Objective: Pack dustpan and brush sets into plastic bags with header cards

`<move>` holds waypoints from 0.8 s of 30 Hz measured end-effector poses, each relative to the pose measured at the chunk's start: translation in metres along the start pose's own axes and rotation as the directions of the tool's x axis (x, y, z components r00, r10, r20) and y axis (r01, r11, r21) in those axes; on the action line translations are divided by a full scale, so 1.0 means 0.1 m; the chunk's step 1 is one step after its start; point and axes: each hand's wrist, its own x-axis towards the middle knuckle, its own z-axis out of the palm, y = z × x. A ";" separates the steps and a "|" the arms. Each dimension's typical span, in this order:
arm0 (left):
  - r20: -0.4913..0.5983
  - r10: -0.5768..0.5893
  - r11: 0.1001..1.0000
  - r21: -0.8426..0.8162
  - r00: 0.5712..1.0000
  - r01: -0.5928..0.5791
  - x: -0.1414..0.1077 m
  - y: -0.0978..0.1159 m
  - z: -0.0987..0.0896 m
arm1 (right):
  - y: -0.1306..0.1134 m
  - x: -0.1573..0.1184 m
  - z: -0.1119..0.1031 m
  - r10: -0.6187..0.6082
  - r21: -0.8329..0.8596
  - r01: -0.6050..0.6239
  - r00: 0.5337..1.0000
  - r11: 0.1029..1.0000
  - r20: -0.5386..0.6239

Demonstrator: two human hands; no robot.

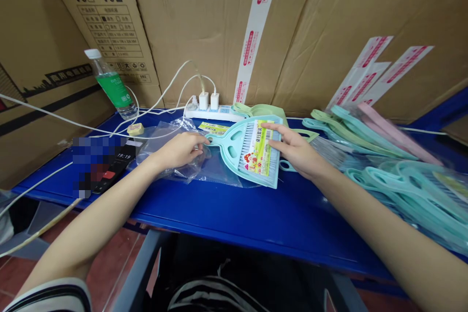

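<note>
A light-blue dustpan [229, 158] lies tilted over the desk with its handle toward the left. A small brush [247, 142] with pale bristles rests in its pan. Across the bristles is a yellow-green printed label card [261, 148] with a red cartoon figure. My left hand [183, 150] is closed, pinching the end of the dustpan's handle between thumb and fingers. My right hand [296, 151] grips the label card at its right side, index finger along the top and thumb lower down. Beneath the dustpan lies a clear plastic bag [175, 165], crumpled at its left part.
More dustpans [395, 185] in blue, green and pink are piled on the right. At the back a white power strip [223, 114] holds two chargers. A water bottle [113, 87], a phone [119, 163] and white cables occupy the left. Cardboard [204, 34] walls the desk.
</note>
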 end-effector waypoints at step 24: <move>0.138 -0.036 0.956 0.292 0.990 -0.006 -0.05 0.13 -0.04 | 0.04 0.01 -0.04 0.029 -0.123 -0.018 0.996 0.992 0.084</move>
